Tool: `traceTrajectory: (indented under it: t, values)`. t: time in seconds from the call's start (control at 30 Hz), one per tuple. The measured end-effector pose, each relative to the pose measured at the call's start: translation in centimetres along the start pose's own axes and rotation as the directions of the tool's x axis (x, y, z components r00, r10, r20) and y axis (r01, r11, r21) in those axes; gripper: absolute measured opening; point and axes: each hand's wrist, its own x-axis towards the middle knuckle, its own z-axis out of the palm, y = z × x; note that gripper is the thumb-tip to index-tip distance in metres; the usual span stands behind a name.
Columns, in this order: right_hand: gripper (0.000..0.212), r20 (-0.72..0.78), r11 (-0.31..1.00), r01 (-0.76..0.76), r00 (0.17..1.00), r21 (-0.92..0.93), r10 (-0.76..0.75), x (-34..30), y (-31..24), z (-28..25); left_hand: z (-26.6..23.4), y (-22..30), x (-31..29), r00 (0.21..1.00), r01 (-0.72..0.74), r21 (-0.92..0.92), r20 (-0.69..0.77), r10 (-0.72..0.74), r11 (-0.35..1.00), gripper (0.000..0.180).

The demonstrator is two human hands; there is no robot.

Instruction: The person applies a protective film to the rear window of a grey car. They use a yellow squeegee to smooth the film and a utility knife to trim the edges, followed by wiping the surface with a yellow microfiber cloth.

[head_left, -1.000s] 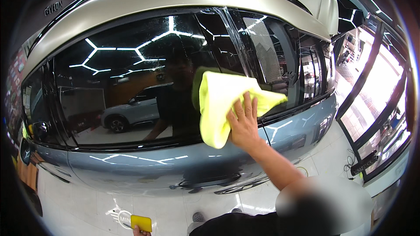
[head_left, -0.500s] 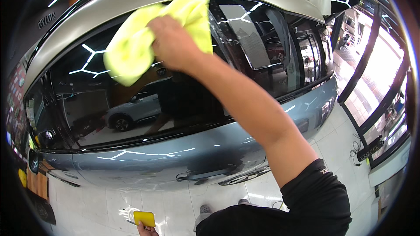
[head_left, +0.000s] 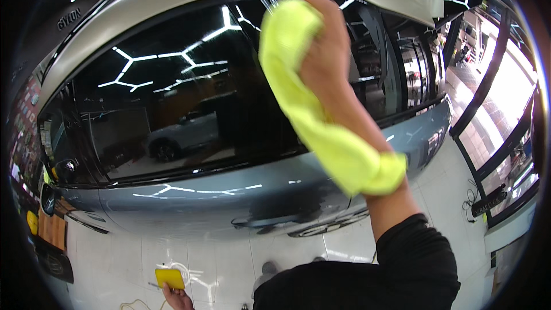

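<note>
Holding lime cloth (head_left: pixel 313 129), perhaps yellow squeegee (head_left: pixel 170 278): right, left hands (head_left: pixel 327 46) (head_left: pixel 178 299) respectively.

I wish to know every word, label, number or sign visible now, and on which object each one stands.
Wording is not copied here; only its place.
Dark wall, upper left: one short row of letters.
Dark bar, right: pale lettering, small and blurred.
Floor: pale round emblem, partly hidden by the yellow block.
Yellow-green cloth: no text visible.
</note>
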Motion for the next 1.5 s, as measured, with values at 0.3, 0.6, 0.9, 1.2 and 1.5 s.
traceTrajectory:
  t: [0.3, 0.6, 0.9, 1.2, 1.5]
  values:
    - [0.043, 0.558, 0.855, 0.320, 0.828, -0.407, -0.044, -18.7, 4.8, -5.3, 0.2, -1.1, -1.5, 0.996, 0.084, 0.002, -0.017, -0.084, 0.996, 0.033]
    - [0.039, 0.681, 0.970, -0.075, 0.699, -0.231, 0.217, -25.3, -3.2, 2.8, 4.0, 2.6, 0.5, 0.996, -0.039, -0.078, 0.076, 0.045, 0.996, 0.026]
    - [0.035, 0.955, 0.250, -0.968, 0.106, 0.036, 0.275, -27.4, -15.6, 0.8, 3.1, 9.0, -3.0, 0.979, -0.123, -0.165, 0.140, 0.147, 0.979, 0.028]
    - [0.043, 0.249, -0.523, -0.677, 0.705, 0.518, -0.664, -17.9, -30.7, -7.7, 2.4, 1.2, -4.0, 0.979, -0.012, -0.037, 0.201, 0.019, 0.999, 0.021]
    - [0.030, 0.724, -0.230, -0.859, 0.510, 0.458, -0.465, -22.3, -12.4, -16.6, 20.3, 0.2, -20.1, 0.649, 0.017, 0.053, 0.759, -0.051, 0.998, 0.031]
